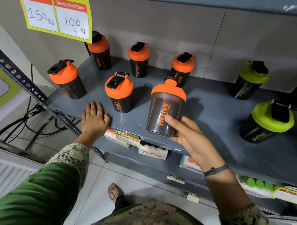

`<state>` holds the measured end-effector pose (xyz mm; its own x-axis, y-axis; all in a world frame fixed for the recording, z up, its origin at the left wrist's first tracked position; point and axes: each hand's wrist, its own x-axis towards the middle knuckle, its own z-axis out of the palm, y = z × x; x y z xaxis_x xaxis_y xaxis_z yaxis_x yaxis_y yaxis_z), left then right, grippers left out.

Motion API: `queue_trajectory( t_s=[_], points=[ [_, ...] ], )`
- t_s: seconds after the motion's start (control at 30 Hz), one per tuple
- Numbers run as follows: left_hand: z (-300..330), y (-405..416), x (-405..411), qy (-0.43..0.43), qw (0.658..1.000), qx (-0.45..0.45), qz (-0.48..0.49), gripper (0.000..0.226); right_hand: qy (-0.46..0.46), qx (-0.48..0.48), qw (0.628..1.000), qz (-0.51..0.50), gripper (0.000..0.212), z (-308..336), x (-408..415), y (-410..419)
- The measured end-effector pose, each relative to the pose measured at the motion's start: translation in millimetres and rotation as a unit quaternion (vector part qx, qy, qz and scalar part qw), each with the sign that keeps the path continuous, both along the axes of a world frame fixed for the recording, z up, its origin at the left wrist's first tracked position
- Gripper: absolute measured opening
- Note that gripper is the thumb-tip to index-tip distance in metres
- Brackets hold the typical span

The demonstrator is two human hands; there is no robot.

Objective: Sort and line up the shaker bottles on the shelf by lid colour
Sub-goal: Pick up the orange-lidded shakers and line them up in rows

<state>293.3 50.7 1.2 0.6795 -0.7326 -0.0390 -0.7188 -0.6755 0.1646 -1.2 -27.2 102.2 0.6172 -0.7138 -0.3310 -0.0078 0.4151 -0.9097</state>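
Observation:
My right hand [191, 140] grips a dark shaker bottle with an orange lid [165, 109] at its lower side, holding it near the front of the grey shelf [213, 115]. My left hand [95, 117] rests flat on the shelf's front edge and holds nothing. Several more orange-lid shakers stand on the left half: three at the back [100, 51] [138, 59] [182, 67] and two nearer the front [67, 78] [118, 92]. Green-lid shakers stand on the right, one at the back [251, 80] and one nearer [267, 120], with more cut off at the frame edge.
A yellow price sign [55, 12] hangs over the back left of the shelf. A perforated metal upright [25, 85] runs along the left side, with cables [23, 121] behind it. Boxes of small bottles [152, 152] fill the lower shelf. My sandalled foot [114, 191] is on the tiled floor.

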Motion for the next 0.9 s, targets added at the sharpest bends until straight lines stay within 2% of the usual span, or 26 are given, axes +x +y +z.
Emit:
queue_trajectory(
  t_s=[0.3,0.43,0.57,0.67,0.8,0.9],
  points=[
    [-1,-2,0,-0.002,1.0,-0.018,-0.005,0.06,-0.045,-0.036,0.998,0.039,0.032,52,-22,19],
    [-1,-1,2,-0.004,1.0,-0.021,-0.001,0.06,-0.054,-0.04,0.998,0.02,0.036,38,-20,10],
    [-4,-1,0,0.005,0.999,-0.038,0.004,0.06,-0.025,-0.079,0.996,-0.035,0.046,2,-14,-13],
    [-2,-4,-7,0.025,0.993,-0.116,0.026,0.064,0.018,-0.133,0.989,-0.064,0.05,-34,-5,-37],
    [2,-17,-30,0.131,0.956,-0.257,0.043,0.089,0.053,-0.181,0.98,-0.059,0.061,-66,8,-62],
    [6,-31,-48,0.171,0.926,-0.335,0.04,0.113,0.057,-0.195,0.978,-0.047,0.062,-76,19,-73]
  ],
)
